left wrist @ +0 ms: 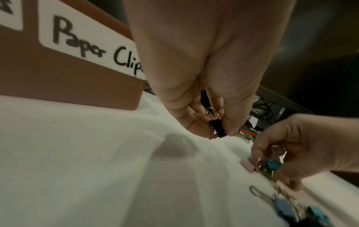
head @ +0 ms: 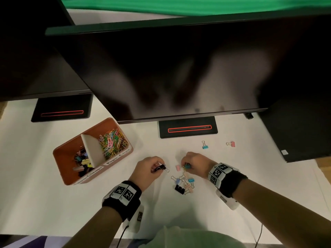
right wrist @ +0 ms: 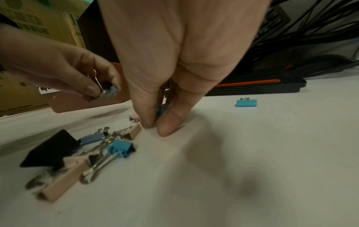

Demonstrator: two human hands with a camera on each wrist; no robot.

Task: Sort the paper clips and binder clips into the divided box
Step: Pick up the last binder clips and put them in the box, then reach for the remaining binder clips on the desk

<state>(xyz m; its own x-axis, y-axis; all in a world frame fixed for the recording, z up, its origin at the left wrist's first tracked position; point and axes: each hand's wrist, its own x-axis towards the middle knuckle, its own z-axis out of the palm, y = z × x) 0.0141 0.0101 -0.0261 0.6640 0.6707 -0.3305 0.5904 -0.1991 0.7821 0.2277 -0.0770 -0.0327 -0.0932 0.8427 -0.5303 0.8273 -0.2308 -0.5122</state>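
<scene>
My left hand [head: 157, 166] pinches a small black binder clip [head: 162, 167] [left wrist: 217, 128] just above the white table. My right hand [head: 186, 163] pinches a blue binder clip [head: 187, 166] [right wrist: 159, 110] [left wrist: 272, 165] at the table surface, beside a pink clip [head: 177, 167]. Below both hands lies a pile of several binder clips [head: 183, 184] [right wrist: 81, 155]: black, blue, beige. The brown divided box [head: 66, 169] stands to the left, with binder clips [head: 83, 161] in its near compartment and coloured paper clips [head: 112, 142] in its far one. Its label [left wrist: 91, 50] reads "Paper Clips".
Two loose binder clips lie to the far right: a blue one [head: 204, 145] [right wrist: 246, 102] and a pink one [head: 232, 144]. Two dark monitors on black stands [head: 188, 129] overhang the back of the table. A black box [head: 304, 136] stands at the right.
</scene>
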